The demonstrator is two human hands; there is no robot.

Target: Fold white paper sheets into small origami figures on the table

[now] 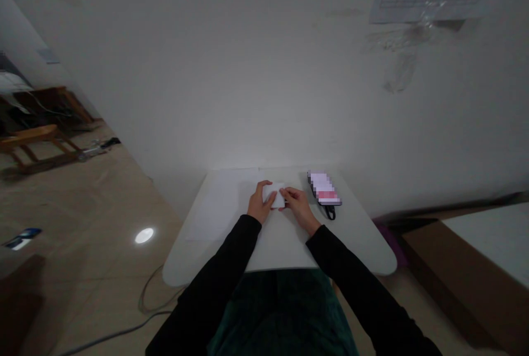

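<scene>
Between my two hands is a small white squarish piece (276, 195) that looks like folded paper, just above the white table (285, 251). My left hand (260, 203) grips its left side, thumb across the front and index finger bent over the top. The fingers of my right hand (298, 204) pinch its right edge. Some fingertips are hidden behind the piece. Left of my hands a large white sheet of paper (219, 201) lies flat on the table.
A phone (324, 188) with a lit screen and a black strap (329, 212) lies at the table's right rear. The table's back edge meets the wall (264, 80). A brown box (479, 268) stands at right. Cables (124, 334) and a wooden stool (37, 138) are at left.
</scene>
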